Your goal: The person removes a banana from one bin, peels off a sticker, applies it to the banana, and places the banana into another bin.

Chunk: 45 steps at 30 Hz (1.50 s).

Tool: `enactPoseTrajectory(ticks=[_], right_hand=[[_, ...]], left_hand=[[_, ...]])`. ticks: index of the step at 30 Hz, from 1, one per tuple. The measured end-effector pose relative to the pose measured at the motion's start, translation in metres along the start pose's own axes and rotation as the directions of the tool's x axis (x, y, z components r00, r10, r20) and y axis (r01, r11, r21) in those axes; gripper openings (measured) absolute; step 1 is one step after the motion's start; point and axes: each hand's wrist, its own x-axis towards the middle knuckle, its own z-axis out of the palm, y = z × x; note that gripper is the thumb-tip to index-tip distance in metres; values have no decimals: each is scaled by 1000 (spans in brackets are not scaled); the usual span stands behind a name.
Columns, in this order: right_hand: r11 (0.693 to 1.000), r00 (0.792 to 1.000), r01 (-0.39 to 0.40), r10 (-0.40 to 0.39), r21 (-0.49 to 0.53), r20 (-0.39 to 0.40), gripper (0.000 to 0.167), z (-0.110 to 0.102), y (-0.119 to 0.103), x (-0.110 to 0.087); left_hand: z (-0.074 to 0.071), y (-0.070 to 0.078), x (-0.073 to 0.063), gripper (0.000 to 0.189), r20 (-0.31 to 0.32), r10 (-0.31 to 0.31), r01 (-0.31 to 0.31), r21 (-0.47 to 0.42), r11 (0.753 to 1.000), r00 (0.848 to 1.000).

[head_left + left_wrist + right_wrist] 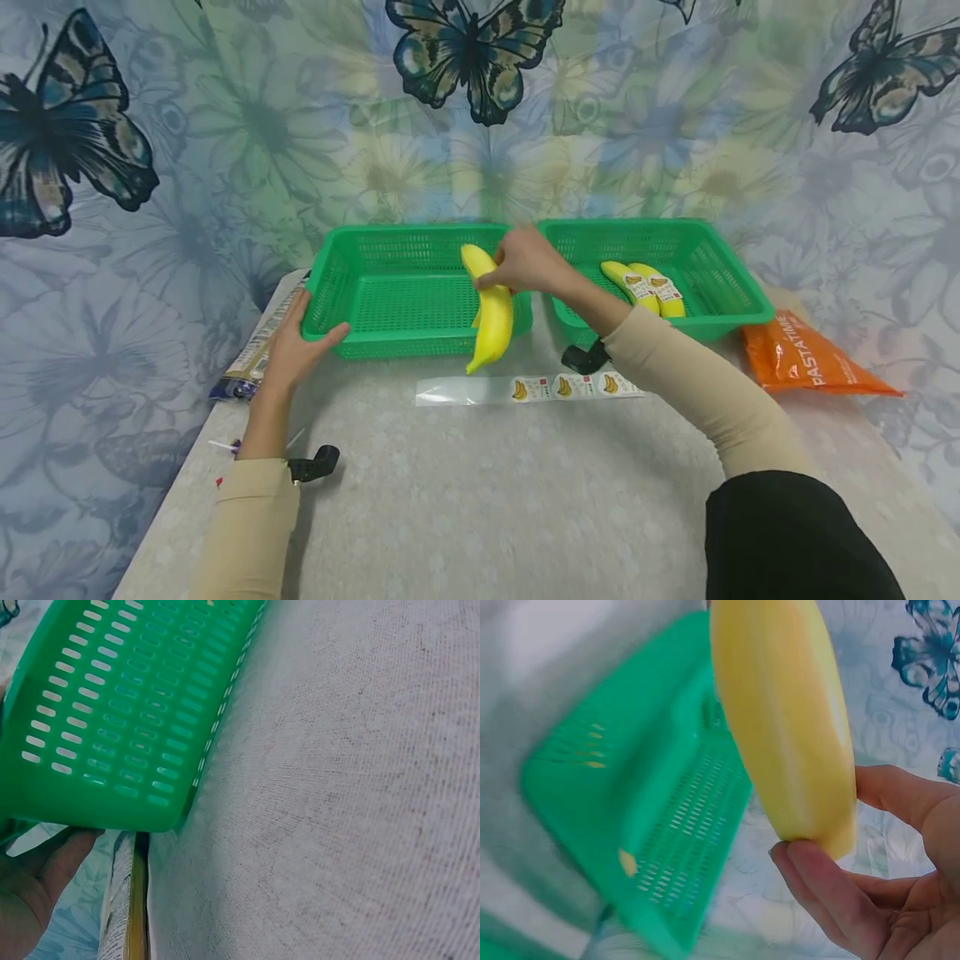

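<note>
My right hand holds a yellow banana by its upper part, thumb on one side and fingers on the other. The banana hangs over the front right corner of the left green basket. Behind it, a small yellow bit shows at that basket in the right wrist view, mostly hidden. At the basket's left end, my left hand grips the front corner, thumb toward the front wall and fingers along the side. The right green basket holds two bananas with labels.
A clear strip of banana stickers lies in front of the baskets. An orange packet is at the right. Beside the left basket lies a printed packet, with a small lollipop-like stick near my left wrist. Patterned cloth hangs behind.
</note>
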Motion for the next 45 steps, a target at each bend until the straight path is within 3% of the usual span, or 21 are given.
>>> enactPoseTrajectory(ticks=[3, 8, 15, 19, 29, 37, 39, 41, 43, 45], right_hand=[[997, 997, -71, 70, 19, 43, 42, 5, 15, -23], [977, 986, -156, 146, 145, 82, 61, 27, 48, -62], [932, 976, -213, 190, 293, 104, 56, 80, 87, -113], [916, 967, -254, 241, 310, 81, 49, 103, 105, -132], [901, 943, -331, 324, 281, 73, 46, 125, 125, -155], [923, 956, -292, 289, 250, 50, 44, 132, 127, -156], [927, 959, -281, 279, 247, 46, 43, 133, 127, -156], [927, 958, -287, 284, 243, 48, 43, 134, 127, -157], [924, 955, -295, 291, 245, 51, 43, 134, 126, -158], [919, 953, -302, 298, 254, 55, 43, 134, 126, -158]], left_hand=[[0, 0, 1, 99, 1, 4, -4, 2, 1000, 1000], [-2, -1, 3, 99, -5, 14, -14, -7, 1000, 1000], [0, 1, 0, 99, 13, 4, -4, -5, 1000, 1000], [3, 1, 0, 98, 26, 0, 1, -10, 1000, 1000], [2, 0, 2, 98, 24, -19, 19, 5, 1000, 1000], [0, 4, 2, 102, 25, -38, 38, 12, 999, 999], [1, 9, -3, 101, -23, -20, 20, 32, 999, 1000], [4, 19, -11, 97, -109, 44, -34, 88, 996, 993], [9, 37, -24, 91, -196, 134, -102, 164, 981, 971], [19, 56, -40, 86, -259, 252, -192, 235, 953, 932]])
